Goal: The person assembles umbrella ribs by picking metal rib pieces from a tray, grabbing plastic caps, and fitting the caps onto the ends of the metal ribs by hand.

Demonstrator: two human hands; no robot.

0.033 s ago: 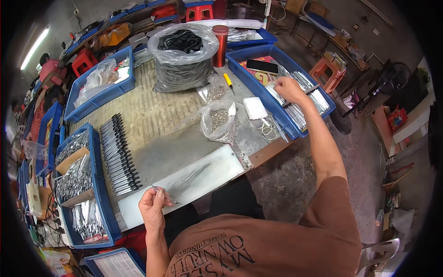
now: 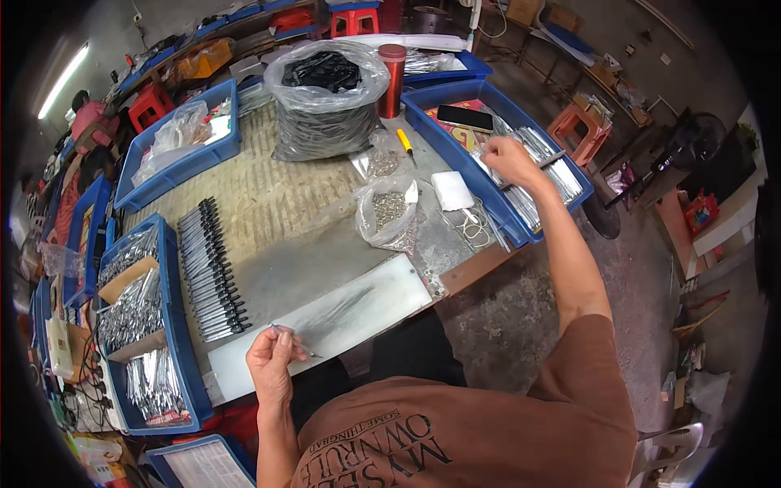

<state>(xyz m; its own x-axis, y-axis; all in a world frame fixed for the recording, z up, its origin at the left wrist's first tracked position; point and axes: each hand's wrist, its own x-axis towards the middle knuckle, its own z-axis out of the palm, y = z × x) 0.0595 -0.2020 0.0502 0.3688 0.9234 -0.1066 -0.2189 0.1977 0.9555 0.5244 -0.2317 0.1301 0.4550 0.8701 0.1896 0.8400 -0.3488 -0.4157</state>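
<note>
Over the white board (image 2: pixel 390 285) at the table's near edge, my left hand (image 2: pixel 272 358) pinches a thin metal rod (image 2: pixel 307 350), its far end sticking out to the right. My right hand (image 2: pixel 508 159) is stretched out to the blue tray (image 2: pixel 423 122) at the right, fingers bent together above its contents. Whatever those fingers may hold is hidden. Bundles of shiny metal rods (image 2: pixel 560 175) lie in that tray, along with a dark phone (image 2: pixel 464 119). Left of the board, a row of metal rods with black parts (image 2: pixel 207 272) lies side by side on the table.
A blue divided tray (image 2: pixel 171 325) of metal parts stands at the left. Small pieces fill a clear bag (image 2: pixel 389 213) mid-table, near a white block (image 2: pixel 450 191) with a cable. Behind are a yellow-handled screwdriver (image 2: pixel 404 141), a large bag (image 2: pixel 325 122) and a red tumbler (image 2: pixel 391 85).
</note>
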